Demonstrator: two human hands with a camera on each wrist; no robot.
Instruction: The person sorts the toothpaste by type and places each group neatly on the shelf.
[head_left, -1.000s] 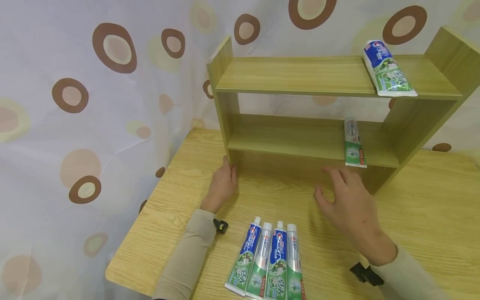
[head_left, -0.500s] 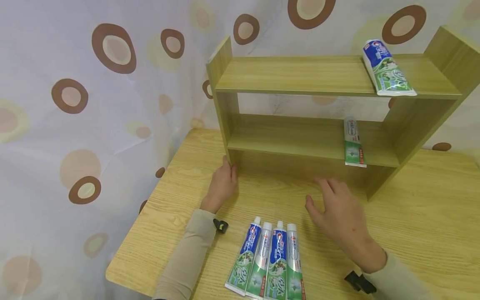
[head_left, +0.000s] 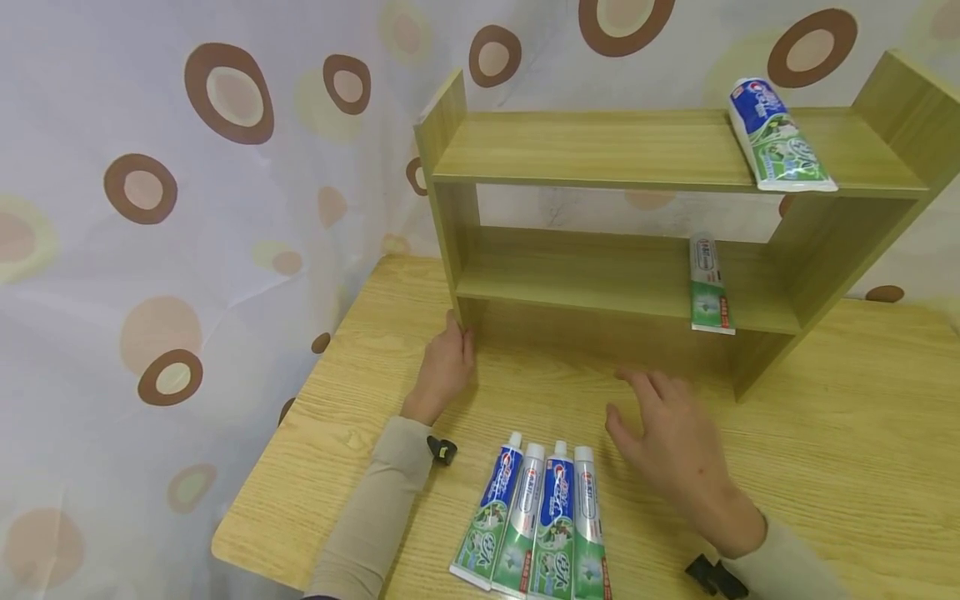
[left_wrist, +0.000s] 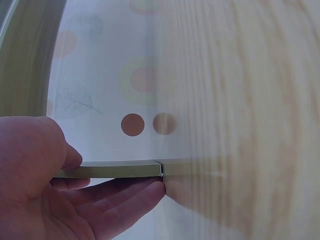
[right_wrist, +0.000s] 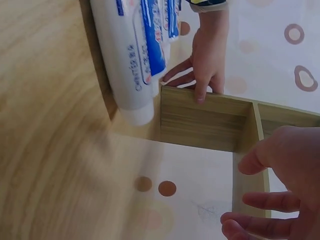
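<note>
My left hand (head_left: 442, 371) grips the lower left side panel of a wooden shelf rack (head_left: 592, 150). In the left wrist view, the thumb lies on one side of the panel's edge (left_wrist: 117, 170) and the fingers on the other. My right hand (head_left: 671, 442) hovers over the table before the rack, fingers spread and slightly bent, holding nothing. Between the forearms lie several toothpaste tubes side by side, caps toward the rack, among them a blue-green tube (head_left: 491, 512) at the left and a silver-green tube (head_left: 588, 517) at the right.
A blue-green toothpaste tube (head_left: 780, 142) lies on the top shelf, right part, its flat end over the front edge. A silver-green toothpaste tube (head_left: 708, 287) lies on the middle shelf below. The wooden table (head_left: 322, 483) has its left edge beside a patterned curtain (head_left: 225, 250).
My right hand has drawn back from the rack, moving down and slightly left toward the tubes on the table. The left hand has stayed on the side panel.
</note>
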